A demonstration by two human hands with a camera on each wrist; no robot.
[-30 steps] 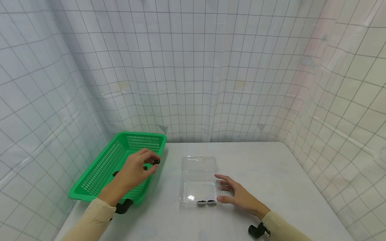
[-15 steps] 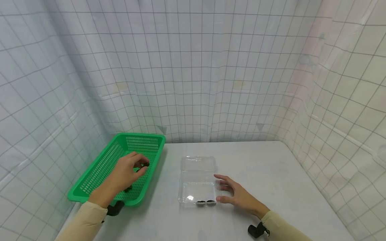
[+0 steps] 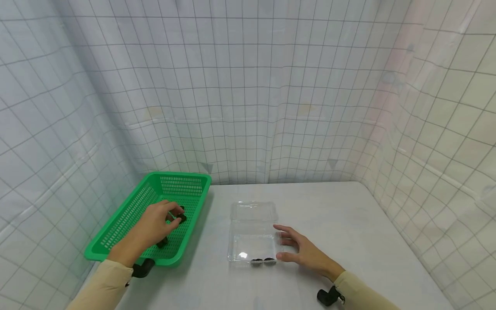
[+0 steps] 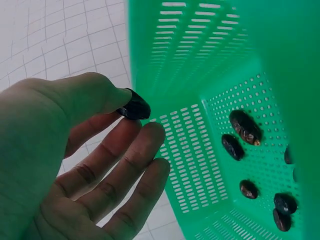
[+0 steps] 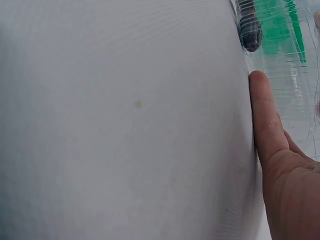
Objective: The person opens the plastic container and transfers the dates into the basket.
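My left hand hovers over the green slotted basket and pinches a small dark oval fruit between thumb and fingers. The left wrist view shows that fruit at the thumb tip of my left hand, above the basket floor, where several more dark fruits lie. My right hand rests on the table with straight fingers against the right side of a clear plastic clamshell box. Two dark fruits sit at the box's near edge. My right thumb touches the box wall.
The white table is bare to the right of the box. The box's lid lies open behind it. Gridded white curtains close in the table on three sides. The basket sits at the table's left edge.
My left hand has moved left and back from the basket's right rim to over its floor, still pinching the dark fruit. The right hand has stayed by the box.
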